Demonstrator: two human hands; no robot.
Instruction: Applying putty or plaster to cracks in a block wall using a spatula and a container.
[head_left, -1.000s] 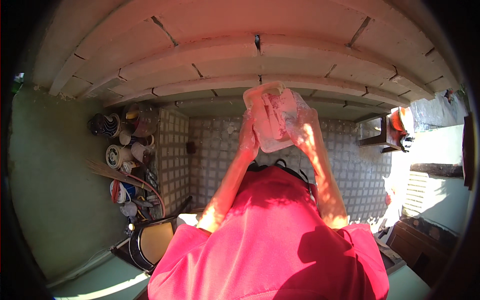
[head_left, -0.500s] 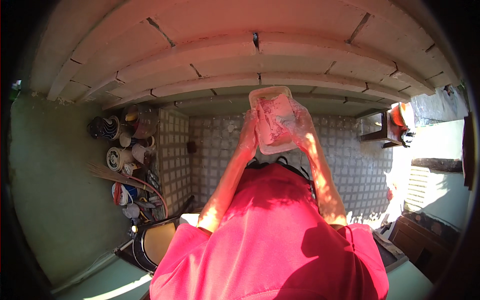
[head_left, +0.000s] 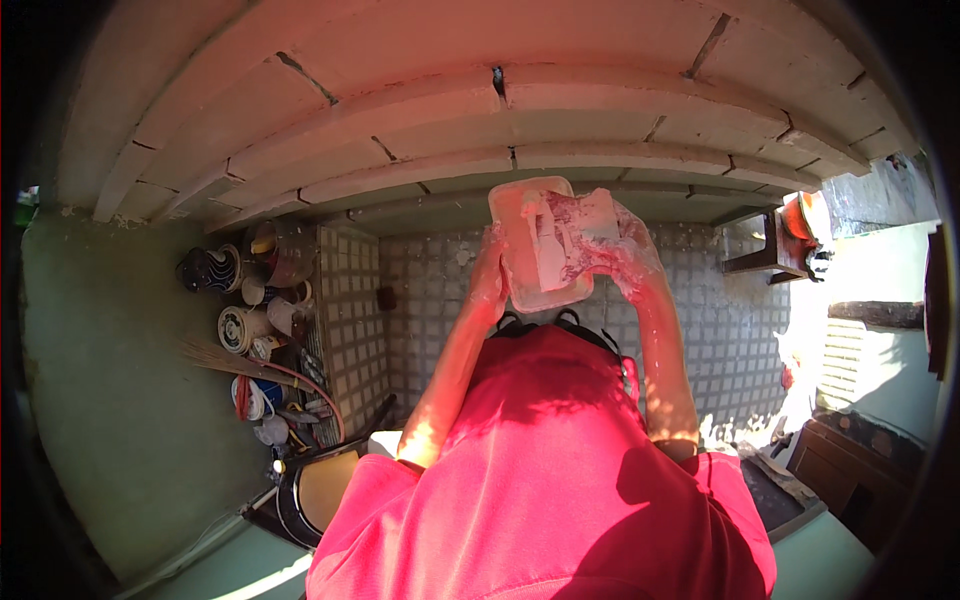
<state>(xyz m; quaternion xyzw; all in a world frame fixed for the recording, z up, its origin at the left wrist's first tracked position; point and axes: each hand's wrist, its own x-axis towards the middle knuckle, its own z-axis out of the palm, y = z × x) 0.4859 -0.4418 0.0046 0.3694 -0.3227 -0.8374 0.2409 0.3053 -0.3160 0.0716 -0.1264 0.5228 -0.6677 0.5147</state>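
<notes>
Pale tray (head_left: pixel 517 215) is being gripped by its left edge in the left hand (head_left: pixel 490 277), while the paste-smeared piece (head_left: pixel 597 220), being clutched just left of the right hand's (head_left: pixel 634 258) palm, is being shifted rightward, so a bit more tray's being uncovered.

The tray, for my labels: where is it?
In the head view, the tray is above and slightly right of centre, held at its left by the left hand, the right hand to its right.
</notes>
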